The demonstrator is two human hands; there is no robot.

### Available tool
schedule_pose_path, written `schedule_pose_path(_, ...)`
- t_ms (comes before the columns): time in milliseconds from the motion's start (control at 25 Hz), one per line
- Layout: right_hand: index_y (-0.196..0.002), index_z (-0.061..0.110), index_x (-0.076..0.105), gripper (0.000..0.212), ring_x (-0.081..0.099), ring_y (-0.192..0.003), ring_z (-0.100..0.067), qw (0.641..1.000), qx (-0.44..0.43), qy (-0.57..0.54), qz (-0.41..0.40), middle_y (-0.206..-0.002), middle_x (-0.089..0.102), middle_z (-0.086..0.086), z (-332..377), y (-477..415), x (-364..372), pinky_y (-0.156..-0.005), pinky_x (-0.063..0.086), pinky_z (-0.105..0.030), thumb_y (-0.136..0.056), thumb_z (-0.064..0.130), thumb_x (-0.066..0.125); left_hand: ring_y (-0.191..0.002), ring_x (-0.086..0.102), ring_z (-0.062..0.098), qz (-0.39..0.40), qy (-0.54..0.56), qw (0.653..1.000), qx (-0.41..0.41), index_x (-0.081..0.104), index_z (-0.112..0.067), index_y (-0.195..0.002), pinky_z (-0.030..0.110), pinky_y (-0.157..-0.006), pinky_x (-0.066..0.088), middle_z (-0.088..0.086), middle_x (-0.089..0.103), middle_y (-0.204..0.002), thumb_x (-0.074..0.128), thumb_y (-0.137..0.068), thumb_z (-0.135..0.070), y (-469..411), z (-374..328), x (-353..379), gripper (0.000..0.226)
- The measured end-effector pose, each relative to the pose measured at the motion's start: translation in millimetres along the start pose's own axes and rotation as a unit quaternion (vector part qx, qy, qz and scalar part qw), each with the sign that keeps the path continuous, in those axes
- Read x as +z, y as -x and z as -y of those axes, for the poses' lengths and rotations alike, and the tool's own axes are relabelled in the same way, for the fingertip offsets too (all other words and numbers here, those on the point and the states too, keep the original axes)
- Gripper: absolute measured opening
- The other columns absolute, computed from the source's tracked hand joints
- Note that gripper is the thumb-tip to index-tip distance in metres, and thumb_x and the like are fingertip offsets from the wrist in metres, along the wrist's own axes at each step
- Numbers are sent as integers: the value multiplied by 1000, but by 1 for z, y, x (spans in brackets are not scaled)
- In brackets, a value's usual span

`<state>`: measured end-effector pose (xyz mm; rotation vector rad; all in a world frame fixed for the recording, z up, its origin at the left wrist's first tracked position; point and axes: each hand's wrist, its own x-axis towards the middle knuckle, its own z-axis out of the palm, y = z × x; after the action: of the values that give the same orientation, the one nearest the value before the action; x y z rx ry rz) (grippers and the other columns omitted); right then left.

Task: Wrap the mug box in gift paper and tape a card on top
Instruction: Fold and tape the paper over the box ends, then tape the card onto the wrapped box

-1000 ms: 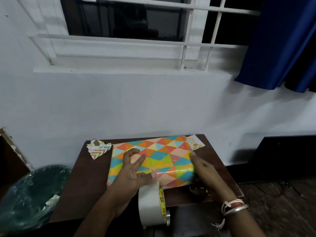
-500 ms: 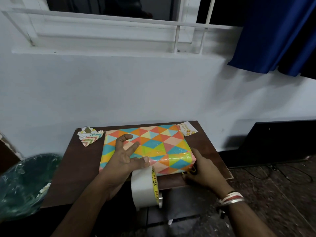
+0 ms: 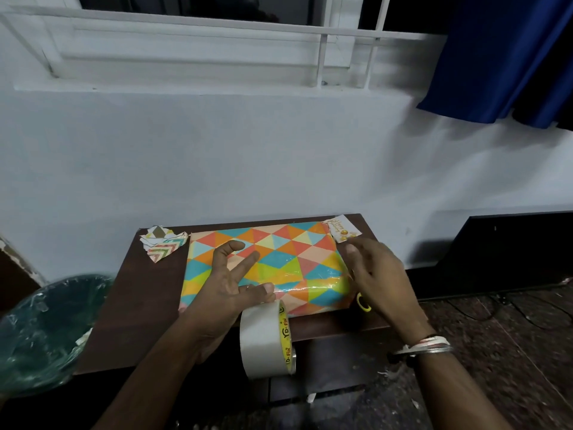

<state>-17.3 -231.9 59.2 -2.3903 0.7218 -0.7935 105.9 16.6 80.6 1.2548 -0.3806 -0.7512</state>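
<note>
Fingers (image 3: pixel 248 260) of our left hand (image 3: pixel 223 287) lie spread on the box (image 3: pixel 297 252) mid-table (image 3: pixel 148 293), thumb pinning tape (image 3: pixel 310 288). Our right hand (image 3: pixel 378 274) hovers slack at 3 o'clock, card (image 3: pixel 342 232) at 1. The roll (image 3: pixel 263 339) dangling at 6 could, we judge, drag the tape loose.

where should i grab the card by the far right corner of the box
Pinch the card by its right edge, coming from the right. It seems to lie flat on the table with its left side at the box, so the right edge is the free one, and the right hand is nearest.
</note>
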Motion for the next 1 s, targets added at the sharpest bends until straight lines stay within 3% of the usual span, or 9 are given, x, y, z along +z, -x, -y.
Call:
schedule_pose_path(120,-160,32,32,61,24,-154,-20,978,-107,72,165,-166,31,1,17,4,19,-126,21,-40,-105,58,31,-96,69,32,0,-13,1000,1,43,-34,-124,48,-93,55,-6,46,-157,90,-67,0,0,4,1,82)
schedule_pose_path(240,-163,39,7,72,-3,-159,-21,946,-73,161,272,-172,-1,5,11,15,36,-127,9,-45,-98,69,13,-89,68,28,14,-31,999,4,41,-33,-124,44,-93,54,-7,42,-160,88,-67,2,1,5,1,81)
schedule_pose_path(320,-163,35,17,81,3,-159,-20,955,-80,107,266,-172,8,3,9,10,34,-128,12,-42,-93,77,13,-86,72,29,6,-23,1000,10,41,-32,-126,41,-89,57,-5,42,-159,83,-78,9,1,3,0,76)
schedule_pose_path(400,-157,27,38,83,27,-152,-15,983,-60,0,175,-162,36,3,9,2,28,-124,24,-32,-93,80,32,-91,74,36,4,-23,1000,8,40,-31,-128,45,-92,57,-3,42,-159,73,-84,12,0,3,0,70)
schedule_pose_path(480,-149,21,49,73,43,-138,-10,994,56,-73,61,-144,50,8,1,-13,28,-114,34,-28,-91,62,64,-103,72,45,4,-19,1000,3,39,-31,-130,51,-99,54,-3,41,-160,72,-85,11,-1,3,0,69)
schedule_pose_path(560,-145,20,54,81,55,-130,-15,971,188,-123,83,-141,58,5,-5,-26,32,-111,45,-36,-81,65,75,-107,70,47,6,-18,1000,-1,39,-31,-130,51,-98,54,-3,40,-161,73,-84,10,-1,3,0,70)
schedule_pose_path(680,-136,25,64,72,70,-111,-19,950,216,-160,159,-125,72,6,-3,-35,44,-99,56,-44,-80,69,65,-102,74,38,5,-19,1000,-4,40,-33,-129,46,-93,57,-3,40,-160,73,-84,9,0,-2,1,70)
schedule_pose_path(840,-139,31,60,48,66,-107,-24,977,141,-57,149,-115,72,2,6,-33,47,-96,54,-41,-99,52,45,-92,75,30,1,-22,1000,-9,41,-34,-126,36,-83,61,-2,40,-159,72,-84,12,-3,-2,1,69)
schedule_pose_path(1000,-146,38,51,54,66,-110,-25,973,145,-27,177,-119,72,3,1,-31,44,-98,53,-43,-98,60,39,-90,71,30,-6,-22,1000,-12,42,-34,-125,39,-86,58,-1,42,-158,72,-85,12,-3,-4,3,68)
